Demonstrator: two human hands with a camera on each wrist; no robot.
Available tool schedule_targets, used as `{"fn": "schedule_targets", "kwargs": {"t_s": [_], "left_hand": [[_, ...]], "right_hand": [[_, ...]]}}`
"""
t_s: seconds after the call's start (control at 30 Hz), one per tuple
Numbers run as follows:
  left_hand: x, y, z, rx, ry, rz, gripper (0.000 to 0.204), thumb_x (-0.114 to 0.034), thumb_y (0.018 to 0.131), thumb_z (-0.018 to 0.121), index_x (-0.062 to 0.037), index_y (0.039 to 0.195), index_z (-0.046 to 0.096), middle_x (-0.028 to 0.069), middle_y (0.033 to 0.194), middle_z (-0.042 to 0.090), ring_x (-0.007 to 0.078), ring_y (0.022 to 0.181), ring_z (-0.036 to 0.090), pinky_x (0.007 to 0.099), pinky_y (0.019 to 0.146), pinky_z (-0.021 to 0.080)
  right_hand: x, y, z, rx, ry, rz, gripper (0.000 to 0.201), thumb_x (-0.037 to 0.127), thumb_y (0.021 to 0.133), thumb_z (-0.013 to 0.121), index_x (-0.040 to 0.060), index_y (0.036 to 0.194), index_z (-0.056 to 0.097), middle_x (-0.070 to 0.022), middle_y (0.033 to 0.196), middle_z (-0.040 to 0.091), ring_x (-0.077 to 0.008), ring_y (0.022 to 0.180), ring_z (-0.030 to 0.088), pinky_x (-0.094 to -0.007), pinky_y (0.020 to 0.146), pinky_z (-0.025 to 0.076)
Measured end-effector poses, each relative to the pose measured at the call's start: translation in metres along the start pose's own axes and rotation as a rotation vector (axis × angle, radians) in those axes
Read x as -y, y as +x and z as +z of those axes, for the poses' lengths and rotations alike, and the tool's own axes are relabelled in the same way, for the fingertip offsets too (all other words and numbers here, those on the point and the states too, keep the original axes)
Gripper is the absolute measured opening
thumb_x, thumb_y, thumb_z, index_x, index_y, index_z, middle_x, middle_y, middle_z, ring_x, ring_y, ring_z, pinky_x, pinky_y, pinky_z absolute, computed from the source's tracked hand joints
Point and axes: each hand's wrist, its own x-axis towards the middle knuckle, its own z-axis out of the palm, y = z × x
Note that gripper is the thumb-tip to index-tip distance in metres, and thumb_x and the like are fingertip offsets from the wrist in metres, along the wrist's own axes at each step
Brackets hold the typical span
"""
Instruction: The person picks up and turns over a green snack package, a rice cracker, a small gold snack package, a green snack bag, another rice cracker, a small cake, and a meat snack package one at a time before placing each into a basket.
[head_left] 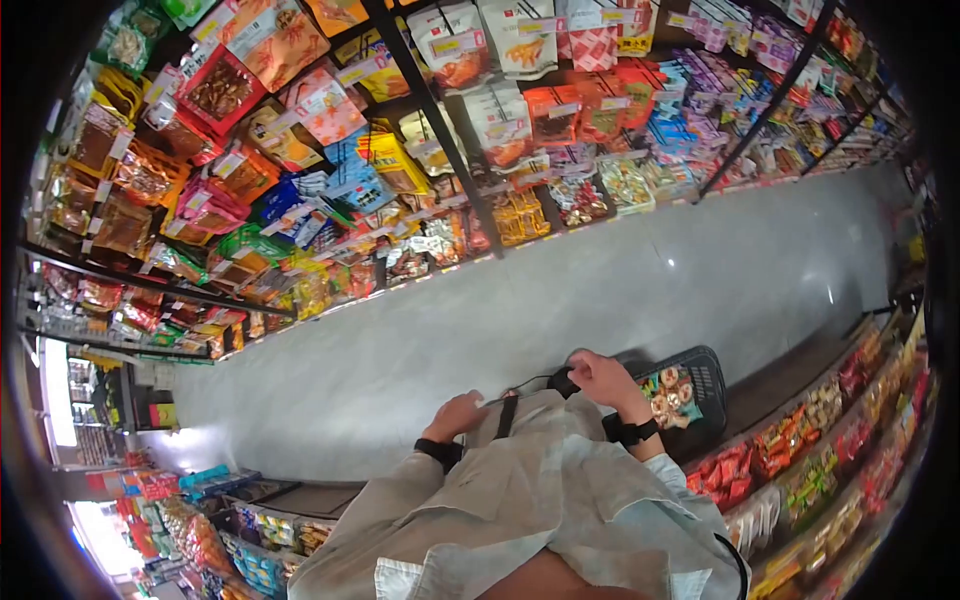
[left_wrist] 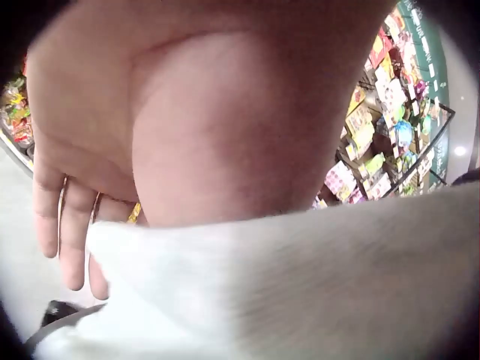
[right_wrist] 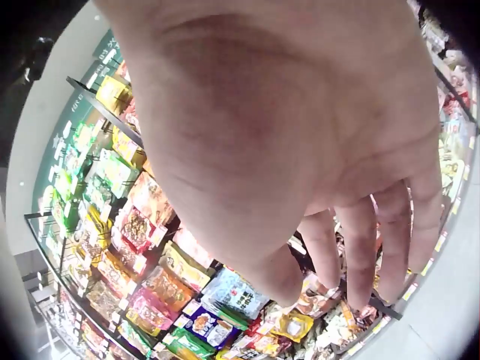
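My left hand (head_left: pixel 455 415) hangs at the front of my grey shirt with nothing in it. In the left wrist view its fingers (left_wrist: pixel 73 247) extend loosely, and part of the hand is hidden behind the pale cloth. On the other side, my right hand (head_left: pixel 603 383) is raised in front of my body. The right wrist view shows its fingers (right_wrist: pixel 360 251) spread and slightly bent, holding nothing. Right beside that wrist is a dark shopping basket (head_left: pixel 712 375) with several wrapped snacks (head_left: pixel 670 395) in it.
Shelves of bagged snacks (head_left: pixel 345 185) run along the far side of the aisle. Grey floor (head_left: pixel 420 325) stretches between them and me. Low bins of packets (head_left: pixel 790 440) stand close on the right, and more goods (head_left: pixel 200 530) lie at the lower left.
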Motion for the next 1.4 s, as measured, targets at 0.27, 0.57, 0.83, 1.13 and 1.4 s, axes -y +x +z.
{"fn": "schedule_targets", "kwargs": {"t_s": [0.27,0.57,0.83,1.13,1.4], "left_hand": [[-0.146,0.072,-0.047,-0.152,-0.134,0.249,0.034,-0.033,0.1,0.068,-0.0078,0.122,0.066,0.0169,0.097,0.075,0.0393,0.095,0.072,0.0501,0.081,0.056],[-0.2,0.133,-0.067,0.082,-0.071,0.28,0.038,-0.034,0.098,0.069,-0.0045,0.121,0.066,0.0195,0.101,0.075,0.0408,0.095,0.072,0.0485,0.082,0.056],[-0.242,0.27,-0.116,0.113,0.021,0.361,0.037,-0.034,0.097,0.07,-0.0052,0.12,0.069,0.0174,0.102,0.076,0.0389,0.098,0.073,0.0487,0.083,0.057],[-0.327,0.458,-0.202,0.051,-0.002,0.715,0.028,-0.031,0.096,0.069,-0.0088,0.113,0.067,0.0178,0.1,0.075,0.0404,0.095,0.072,0.0492,0.08,0.057],[-0.415,0.498,-0.343,-0.528,-0.538,0.759,0.03,-0.02,0.1,0.072,-0.0067,0.125,0.063,0.0165,0.107,0.074,0.0321,0.089,0.074,0.0418,0.079,0.06]], "right_hand": [[-0.001,0.06,-0.079,0.068,0.022,-0.132,0.032,0.026,0.096,0.071,0.0042,0.119,0.068,-0.0193,0.102,0.076,-0.0369,0.095,0.074,-0.0461,0.083,0.058],[-0.102,0.037,-0.113,-0.048,0.123,0.166,0.037,0.028,0.093,0.076,0.0062,0.122,0.071,-0.0182,0.099,0.077,-0.0382,0.096,0.075,-0.0467,0.085,0.059],[-0.13,0.048,-0.148,-0.164,0.152,0.413,0.042,0.03,0.095,0.077,0.0059,0.129,0.068,-0.0178,0.1,0.079,-0.0341,0.096,0.077,-0.0421,0.084,0.059],[-0.087,0.178,-0.213,-0.364,0.227,0.442,0.04,0.027,0.101,0.074,0.0064,0.134,0.065,-0.0142,0.106,0.08,-0.027,0.096,0.077,-0.0387,0.086,0.06],[-0.064,0.277,-0.277,-0.333,0.153,0.314,0.039,0.026,0.097,0.076,0.0081,0.13,0.067,-0.0141,0.099,0.079,-0.0287,0.091,0.077,-0.0403,0.083,0.061]]}}
